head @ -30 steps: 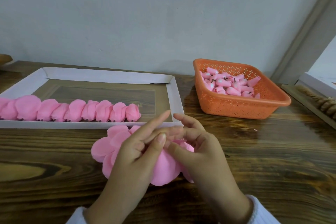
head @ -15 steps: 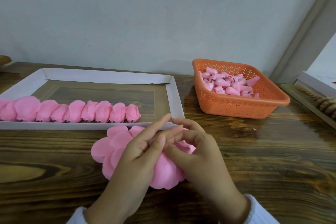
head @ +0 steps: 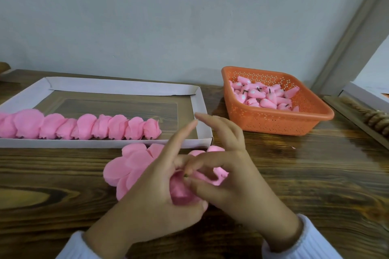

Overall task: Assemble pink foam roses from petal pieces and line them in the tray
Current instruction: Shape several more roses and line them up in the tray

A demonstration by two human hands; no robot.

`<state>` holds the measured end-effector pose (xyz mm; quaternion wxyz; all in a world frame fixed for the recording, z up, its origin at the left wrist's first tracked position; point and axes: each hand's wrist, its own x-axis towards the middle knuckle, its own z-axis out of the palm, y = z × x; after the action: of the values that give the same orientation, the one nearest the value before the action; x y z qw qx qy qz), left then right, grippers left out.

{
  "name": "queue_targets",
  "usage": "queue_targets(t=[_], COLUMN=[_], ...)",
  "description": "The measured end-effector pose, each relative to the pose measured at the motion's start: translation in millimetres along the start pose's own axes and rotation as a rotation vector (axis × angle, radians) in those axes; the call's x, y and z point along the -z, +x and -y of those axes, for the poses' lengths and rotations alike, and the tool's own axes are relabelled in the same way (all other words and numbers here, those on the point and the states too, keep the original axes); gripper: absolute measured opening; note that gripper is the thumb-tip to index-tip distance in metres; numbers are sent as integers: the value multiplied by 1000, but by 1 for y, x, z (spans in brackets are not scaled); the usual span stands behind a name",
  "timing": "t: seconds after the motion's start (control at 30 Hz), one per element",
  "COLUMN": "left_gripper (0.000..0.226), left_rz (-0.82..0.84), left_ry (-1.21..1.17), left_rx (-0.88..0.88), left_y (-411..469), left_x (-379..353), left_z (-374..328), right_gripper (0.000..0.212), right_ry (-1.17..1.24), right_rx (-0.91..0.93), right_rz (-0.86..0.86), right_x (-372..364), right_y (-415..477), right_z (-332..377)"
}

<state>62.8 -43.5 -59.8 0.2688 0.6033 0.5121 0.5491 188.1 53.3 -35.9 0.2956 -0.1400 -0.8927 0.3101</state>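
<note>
A pile of flat pink foam petal pieces lies on the wooden table in front of the white tray. Over the pile, my left hand grips a pink foam rose piece in its palm and thumb. My right hand pinches the same piece at a small dark stem tip between thumb and forefinger. Both index fingers stick up. A row of several finished pink roses lines the tray's front edge, from the far left to about the middle.
An orange perforated basket holding several pink rosebud cores stands at the right, behind my hands. A white box edge and a brown twisted object sit at the far right. A grey wall rises behind the table.
Both hands have drawn closer to me and lifted the rose piece off the pile. My right fingers have shifted to pinch at the dark stem tip.
</note>
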Motion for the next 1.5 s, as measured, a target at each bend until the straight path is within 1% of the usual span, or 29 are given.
queue_targets(t=[0.07,0.13,0.3,0.5,0.63,0.7,0.73,0.77,0.83,0.93,0.97,1.03,1.13,1.2,1.27,1.33,1.4,1.43,1.5], left_gripper=[100,100,90,64,58,43,39,39,45,54,57,63,73,76,80,85,85,85,83], left_rz=[1,-33,-84,-68,-67,-63,-69,-93,-161,-74,-70,-97,-97,-142,-231,-269,-218,-191,-161], left_ry=[48,92,83,99,105,145,154,156,144,132,131,148,161,152,92,-33,-164,-190,-166], left_rx=[32,51,106,157,233,238,239,245,282,250,251,237,223,221,196,185,158,140,112], left_y=[-1,0,1,4,2,2,3,3,5,4,3,3,2,2,2,3,4,4,5], left_x=[-3,-5,-5,-4,-4,-5,-7,-9,-10,-10,-9,-8,-9,-7,-5,-4,-5,-6,-6], left_z=[3,5,7,7,9,8,11,15,19,19,18,18,15,13,11,11,9,8,6], right_gripper=[7,7,12,10,7,6,4,5,21,32,35,36,30,27,24,23,23,25,30], right_ry=[49,80,114,170,186,195,199,198,157,46,20,-10,15,159,375,701,1102,1234,1349], right_rx=[19,18,-16,-72,-78,-72,-64,-50,-11,92,120,122,88,28,-30,-103,-238,-300,-386], right_rz=[45,44,-72,-130,-175,-172,-151,-119,-37,109,150,219,226,173,77,-1,36,86,193], right_x=[2,4,6,5,6,8,10,12,14,15,16,18,19,20,18,12,3,-3,-14], right_y=[0,0,0,1,1,2,2,3,3,3,3,4,4,4,4,4,3,2,-1], right_z=[1,1,3,3,0,-2,-3,-4,-4,-7,-8,-12,-15,-15,-13,-10,-6,-3,-1])
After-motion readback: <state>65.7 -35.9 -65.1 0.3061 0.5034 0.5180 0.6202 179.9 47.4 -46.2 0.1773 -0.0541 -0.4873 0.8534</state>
